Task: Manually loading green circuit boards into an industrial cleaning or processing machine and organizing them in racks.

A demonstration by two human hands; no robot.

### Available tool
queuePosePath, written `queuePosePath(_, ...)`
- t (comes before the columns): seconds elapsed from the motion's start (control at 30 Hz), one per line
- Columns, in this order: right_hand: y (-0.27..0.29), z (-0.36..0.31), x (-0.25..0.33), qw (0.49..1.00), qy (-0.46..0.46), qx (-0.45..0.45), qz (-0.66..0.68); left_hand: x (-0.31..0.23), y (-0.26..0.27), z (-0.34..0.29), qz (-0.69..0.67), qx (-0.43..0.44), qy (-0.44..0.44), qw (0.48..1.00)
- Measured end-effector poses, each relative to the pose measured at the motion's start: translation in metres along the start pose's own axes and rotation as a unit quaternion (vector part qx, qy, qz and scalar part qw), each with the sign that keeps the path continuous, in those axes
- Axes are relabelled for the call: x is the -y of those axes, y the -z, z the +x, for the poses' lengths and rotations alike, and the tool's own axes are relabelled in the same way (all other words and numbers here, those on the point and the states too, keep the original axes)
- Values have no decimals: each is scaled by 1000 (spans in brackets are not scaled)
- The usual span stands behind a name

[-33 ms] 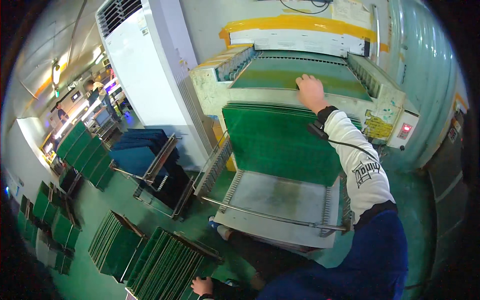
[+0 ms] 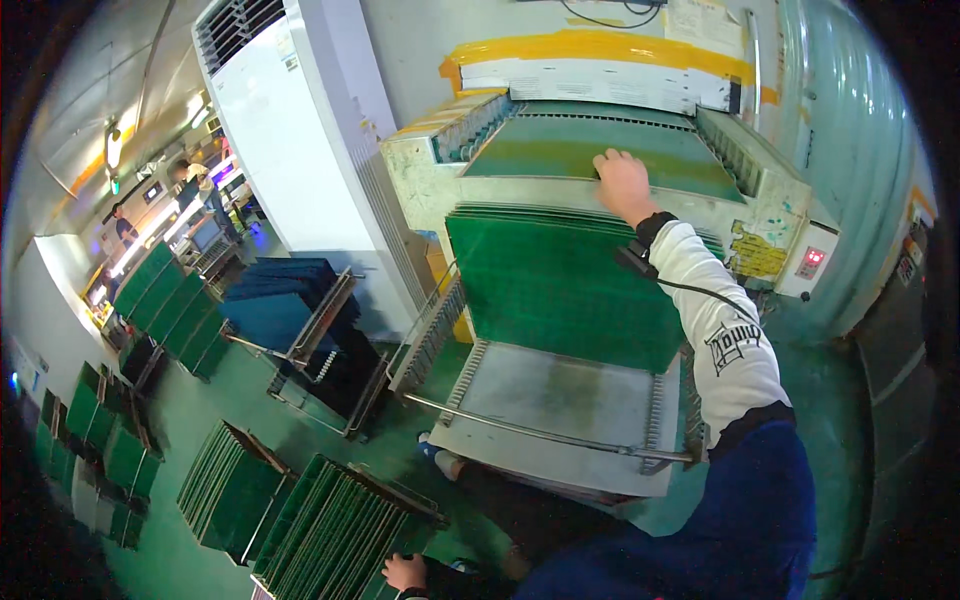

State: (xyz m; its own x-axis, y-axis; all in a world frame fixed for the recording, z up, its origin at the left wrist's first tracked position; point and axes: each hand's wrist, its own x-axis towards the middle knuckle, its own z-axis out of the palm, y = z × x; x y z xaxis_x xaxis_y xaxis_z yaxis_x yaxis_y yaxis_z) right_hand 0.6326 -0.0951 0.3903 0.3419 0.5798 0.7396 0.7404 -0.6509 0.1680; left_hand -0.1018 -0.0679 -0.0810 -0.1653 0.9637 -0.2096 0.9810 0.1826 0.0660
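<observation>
My right hand (image 2: 625, 186) reaches over the front lip of a pale, worn machine (image 2: 420, 185). Its fingers curl over the front edge of a green panel (image 2: 570, 145) lying in the machine's slot; the thumb is hidden. Just below, several upright green panels (image 2: 570, 290) stand in a metal rack cart (image 2: 540, 428). At the lower edge my left hand (image 2: 405, 571) is closed, close beside a rack of green panels (image 2: 325, 520). Whatever its fingers hold, if anything, cannot be made out.
A red-lit control box (image 2: 812, 260) sits at the machine's right end. Left of the cart stand a tall white cabinet unit (image 2: 300, 130) and a cart of dark blue panels (image 2: 275, 305). More green panel racks (image 2: 225, 490) crowd the floor. People (image 2: 205, 190) are far off at the left.
</observation>
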Motion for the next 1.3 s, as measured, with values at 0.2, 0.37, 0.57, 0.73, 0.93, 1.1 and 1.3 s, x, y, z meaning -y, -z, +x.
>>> queuePosePath(0.2, -1, 2, -8, 1000, 2, 3, 19, 1, -8, 0, -5, -34, -7, 999)
queuePosePath(0.37, -4, 5, -7, 999, -24, 39, 30, 3, -8, 3, -1, -6, 7, 1000)
queuePosePath(0.57, 5, -17, 2, 992, 44, -87, 78, 7, -8, 4, -6, -8, -13, 1000)
queuePosePath(0.73, 15, -50, 23, 985, 85, -76, 129, -2, 4, -4, -18, 1, -15, 1000)
queuePosePath(0.93, 17, -89, 43, 977, 112, 7, 182, -1, 8, -9, -20, -16, -17, 1000)
queuePosePath(1.1, 24, -99, 51, 978, 134, -7, 161, -1, 10, -9, -16, -2, -10, 1000)
queuePosePath(1.3, 23, -87, 55, 975, 75, 39, 204, -3, 13, -12, -27, -3, -4, 1000)
